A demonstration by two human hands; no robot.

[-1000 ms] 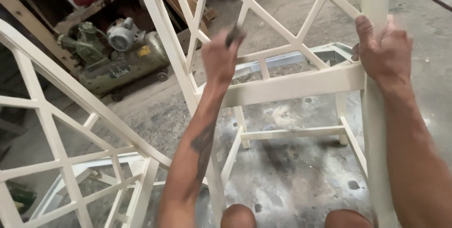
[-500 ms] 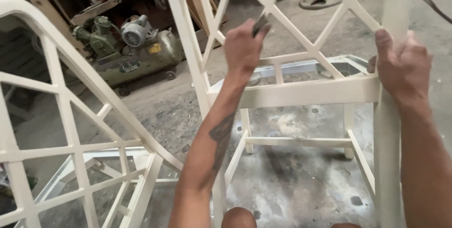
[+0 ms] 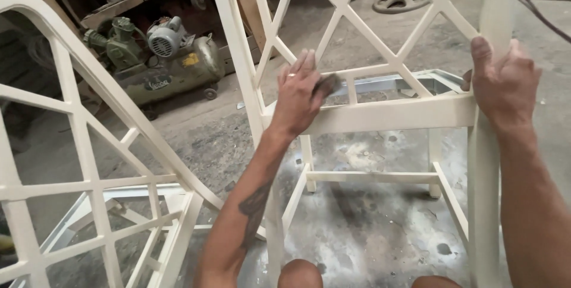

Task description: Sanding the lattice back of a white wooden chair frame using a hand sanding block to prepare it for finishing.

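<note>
The left hand (image 3: 300, 94) presses a small dark sanding pad (image 3: 328, 83) under its fingers against the lattice of a cream-painted chair frame (image 3: 380, 115), just above the frame's cross rail. The right hand (image 3: 502, 83) is closed around the frame's upright post, well apart from the left. Beyond the left hand, a green air compressor (image 3: 169, 62) sits on the concrete floor (image 3: 369, 228).

Even, soft daylight; no glare; faint shadows on floor; background top left dim; slight wide-angle edge distortion.
</note>
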